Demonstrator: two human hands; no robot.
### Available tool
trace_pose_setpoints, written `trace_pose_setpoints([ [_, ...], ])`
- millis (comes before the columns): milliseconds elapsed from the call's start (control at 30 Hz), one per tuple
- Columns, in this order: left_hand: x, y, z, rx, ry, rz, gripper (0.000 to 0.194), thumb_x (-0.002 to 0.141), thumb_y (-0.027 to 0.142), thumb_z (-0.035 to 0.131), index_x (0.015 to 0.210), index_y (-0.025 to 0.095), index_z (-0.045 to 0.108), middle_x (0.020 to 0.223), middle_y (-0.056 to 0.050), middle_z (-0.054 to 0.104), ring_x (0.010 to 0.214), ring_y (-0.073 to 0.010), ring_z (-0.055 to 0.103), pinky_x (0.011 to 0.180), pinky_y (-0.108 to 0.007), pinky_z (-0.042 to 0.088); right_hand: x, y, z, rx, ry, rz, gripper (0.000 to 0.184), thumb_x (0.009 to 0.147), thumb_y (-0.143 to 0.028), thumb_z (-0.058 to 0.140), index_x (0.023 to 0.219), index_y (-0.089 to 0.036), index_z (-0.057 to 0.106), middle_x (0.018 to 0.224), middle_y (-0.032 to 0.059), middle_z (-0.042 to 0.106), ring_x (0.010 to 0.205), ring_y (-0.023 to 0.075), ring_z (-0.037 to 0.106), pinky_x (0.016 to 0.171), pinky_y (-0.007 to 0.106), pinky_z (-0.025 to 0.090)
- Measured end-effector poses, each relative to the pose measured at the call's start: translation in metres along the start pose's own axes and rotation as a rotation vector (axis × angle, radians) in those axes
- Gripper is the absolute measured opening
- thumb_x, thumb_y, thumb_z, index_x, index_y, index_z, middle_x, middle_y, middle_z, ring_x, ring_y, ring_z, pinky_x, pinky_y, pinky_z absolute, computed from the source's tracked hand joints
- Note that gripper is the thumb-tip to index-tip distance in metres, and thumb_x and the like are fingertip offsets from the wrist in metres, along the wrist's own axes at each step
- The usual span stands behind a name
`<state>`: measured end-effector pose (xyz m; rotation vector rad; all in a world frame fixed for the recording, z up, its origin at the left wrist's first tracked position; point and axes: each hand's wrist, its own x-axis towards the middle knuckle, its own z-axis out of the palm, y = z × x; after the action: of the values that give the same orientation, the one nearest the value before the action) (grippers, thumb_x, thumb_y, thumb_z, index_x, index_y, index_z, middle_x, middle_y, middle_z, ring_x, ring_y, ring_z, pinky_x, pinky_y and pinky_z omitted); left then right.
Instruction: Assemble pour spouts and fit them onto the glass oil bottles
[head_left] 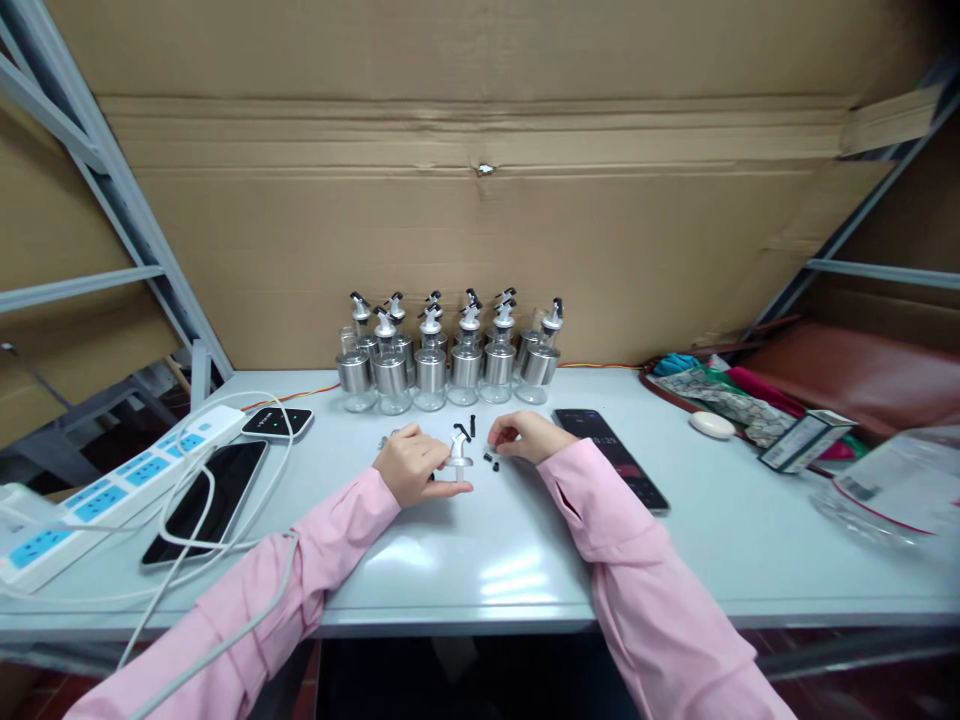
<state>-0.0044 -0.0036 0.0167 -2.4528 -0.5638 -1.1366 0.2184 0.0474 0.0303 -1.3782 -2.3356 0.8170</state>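
In the head view, taking the pour spout [459, 462] as the clock's centre and twelve as straight away from you, your left hand [409, 467] pinches that spout between its digits, held up in front of you. Your right hand [525, 437] is at two o'clock with fingertips bunched low; you can't tell whether they pinch anything.

The small black pieces [491, 460] lie at three, just beside those fingertips. They look light, so a brushing finger or cuff could scatter them. Your thin hold near the spout's stem could let it tip or slip if you press on it from one side. At eight, the white cable [289, 570] lies across your left sleeve [337, 530]; a quick pull of that arm could drag it.

Your left hand partly hides grey items [385, 438] at ten. The back row of bottles [430, 378], at twelve, is mostly masked by the front one, and both forearms run off the bottom edge.
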Motion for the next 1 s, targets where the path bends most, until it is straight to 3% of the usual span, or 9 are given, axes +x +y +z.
trace_pose_setpoints([
  [200, -0.001, -0.001, 0.001, 0.008, -0.018, -0.004, 0.047, 0.087, 0.054, 0.041, 0.059, 0.017, 0.044, 0.048, 0.003, 0.051, 0.044, -0.0089, 0.045, 0.054, -0.026, 0.031, 0.002, -0.006, 0.005, -0.035, 0.027, -0.028, 0.014, 0.068, -0.020, 0.063, 0.078, -0.013, 0.070, 0.063, 0.0017, 0.063, 0.058, 0.0111, 0.052, 0.061, 0.024, 0.041],
  [367, -0.002, -0.002, 0.002, 0.056, -0.034, 0.012, 0.049, 0.086, 0.056, 0.041, 0.057, 0.017, 0.043, 0.047, 0.003, 0.050, 0.043, -0.0090, 0.044, 0.053, -0.026, 0.030, -0.002, -0.017, 0.010, 0.001, -0.029, -0.044, 0.021, 0.061, -0.029, 0.071, 0.075, -0.014, 0.069, 0.060, -0.0002, 0.060, 0.056, 0.0108, 0.052, 0.057, 0.023, 0.040],
  [500, -0.001, -0.001, 0.001, 0.069, -0.042, 0.021, 0.050, 0.087, 0.056, 0.038, 0.056, 0.017, 0.042, 0.047, 0.003, 0.049, 0.043, -0.0088, 0.044, 0.053, -0.026, 0.031, -0.003, -0.017, 0.011, 0.043, -0.119, -0.018, 0.024, 0.051, -0.025, 0.076, 0.072, -0.014, 0.069, 0.058, -0.0024, 0.058, 0.054, 0.0103, 0.051, 0.055, 0.023, 0.039],
  [667, 0.001, 0.000, -0.001, 0.087, -0.014, 0.044, 0.049, 0.087, 0.056, 0.039, 0.057, 0.017, 0.042, 0.047, 0.004, 0.049, 0.043, -0.0088, 0.043, 0.053, -0.025, 0.031, 0.000, -0.014, 0.014, 0.089, -0.122, -0.021, 0.011, 0.053, -0.017, 0.071, 0.063, -0.014, 0.068, 0.055, -0.0022, 0.058, 0.054, 0.0102, 0.050, 0.058, 0.024, 0.040],
  [833, 0.001, 0.000, -0.002, 0.101, -0.006, 0.056, 0.046, 0.087, 0.053, 0.041, 0.059, 0.017, 0.043, 0.048, 0.004, 0.051, 0.044, -0.0088, 0.044, 0.055, -0.026, 0.032, 0.001, -0.022, 0.016, 0.256, 0.033, -0.151, 0.014, 0.060, -0.025, 0.067, 0.067, -0.013, 0.065, 0.058, -0.0014, 0.059, 0.057, 0.0098, 0.049, 0.060, 0.024, 0.038],
  [933, 0.000, 0.000, -0.002, 0.129, -0.013, 0.061, 0.042, 0.086, 0.051, 0.043, 0.060, 0.018, 0.045, 0.049, 0.004, 0.051, 0.045, -0.0092, 0.044, 0.056, -0.027, 0.032, 0.002, -0.029, 0.016, 0.476, 0.146, -0.192, 0.023, 0.060, -0.033, 0.069, 0.071, -0.013, 0.063, 0.059, -0.0026, 0.056, 0.056, 0.0089, 0.048, 0.058, 0.024, 0.037],
  [1000, 0.000, 0.000, -0.002, 0.142, -0.010, 0.064, 0.039, 0.084, 0.048, 0.044, 0.060, 0.018, 0.045, 0.049, 0.004, 0.052, 0.044, -0.0093, 0.044, 0.057, -0.027, 0.031, 0.002, -0.032, 0.016, 0.647, 0.150, -0.172, 0.027, 0.058, -0.035, 0.071, 0.072, -0.014, 0.062, 0.058, -0.0032, 0.056, 0.054, 0.0079, 0.047, 0.056, 0.024, 0.036],
])
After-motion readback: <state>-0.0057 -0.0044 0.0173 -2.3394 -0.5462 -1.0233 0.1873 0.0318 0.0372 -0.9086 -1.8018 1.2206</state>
